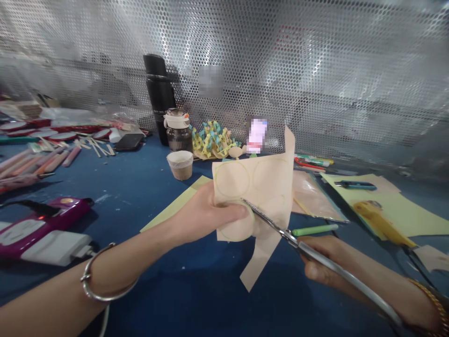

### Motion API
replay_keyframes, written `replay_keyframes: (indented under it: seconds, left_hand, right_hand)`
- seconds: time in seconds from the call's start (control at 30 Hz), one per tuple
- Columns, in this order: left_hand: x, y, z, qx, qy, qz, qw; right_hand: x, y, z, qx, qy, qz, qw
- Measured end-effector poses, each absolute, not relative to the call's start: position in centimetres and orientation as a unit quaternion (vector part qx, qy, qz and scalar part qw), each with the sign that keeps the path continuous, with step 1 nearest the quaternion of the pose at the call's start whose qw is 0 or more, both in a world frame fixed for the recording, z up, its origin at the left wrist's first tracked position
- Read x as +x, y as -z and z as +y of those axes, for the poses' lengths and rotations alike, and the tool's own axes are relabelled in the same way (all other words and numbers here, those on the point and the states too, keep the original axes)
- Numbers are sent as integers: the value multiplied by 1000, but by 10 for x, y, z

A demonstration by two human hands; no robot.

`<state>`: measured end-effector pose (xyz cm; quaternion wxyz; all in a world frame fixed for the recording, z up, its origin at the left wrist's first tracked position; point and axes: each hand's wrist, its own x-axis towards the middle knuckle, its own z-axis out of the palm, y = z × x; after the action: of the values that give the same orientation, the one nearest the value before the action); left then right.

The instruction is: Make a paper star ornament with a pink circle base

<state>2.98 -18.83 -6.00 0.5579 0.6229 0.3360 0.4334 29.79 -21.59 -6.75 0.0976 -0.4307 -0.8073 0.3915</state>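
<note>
My left hand pinches a sheet of pale peach paper, thumb in front, holding it up off the table. Several circles are outlined on the paper in yellow-green. A cut strip hangs from its lower edge, and another sticks up at the top right corner. In my right hand is a pair of metal scissors, fingers wrapped round the handle. The blades lie against the paper near the circle by my left thumb, their tips close to it. Part of the handle is hidden by my fingers.
Behind stand a black bottle, a lidded jar, a small cup and curled paper strips. Left lies a purple power strip. On the right are a green pen, a cutter knife and a yellow tool.
</note>
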Motion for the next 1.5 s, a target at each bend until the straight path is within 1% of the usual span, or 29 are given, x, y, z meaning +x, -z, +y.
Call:
replay_keyframes:
  seconds: [0.07,0.1,0.23,0.33,0.4,0.57,0.7,0.87,0.97,1.13,1.2,1.3,1.4,1.5]
  left_hand:
    - [31,61,-187,618,-446,337,553]
    - [32,62,-187,610,-461,332,552]
    - [40,67,-193,536,-550,296,568]
    - [48,70,-202,490,-575,321,571]
    - [53,70,-209,483,-566,341,574]
    - [55,61,-216,454,-543,407,578]
    - [52,49,-220,421,-516,403,628]
    - [55,47,-227,365,-465,380,711]
    - [60,56,-227,343,-453,379,730]
    - [63,67,-222,339,-554,376,661]
    - [61,68,-221,351,-571,381,637]
    - [60,69,-222,365,-572,399,617]
    - [59,70,-222,374,-560,400,621]
    - [59,73,-223,380,-549,398,629]
  right_hand:
    - [296,67,-217,-422,-432,-792,84]
    - [295,67,-219,-426,-446,-782,90]
    - [288,76,-226,-477,-466,-729,154]
    - [281,87,-230,-475,-466,-719,200]
    - [277,93,-232,-458,-465,-724,226]
    - [269,97,-233,-459,-451,-724,248]
    - [265,92,-233,-459,-430,-729,271]
    - [265,91,-234,-457,-444,-716,286]
    - [264,99,-237,-452,-461,-712,277]
    - [260,106,-244,-437,-486,-714,253]
    - [257,103,-246,-426,-481,-723,252]
    - [257,99,-247,-422,-480,-731,237]
    - [261,99,-247,-415,-491,-734,221]
    - [267,99,-246,-428,-475,-738,216]
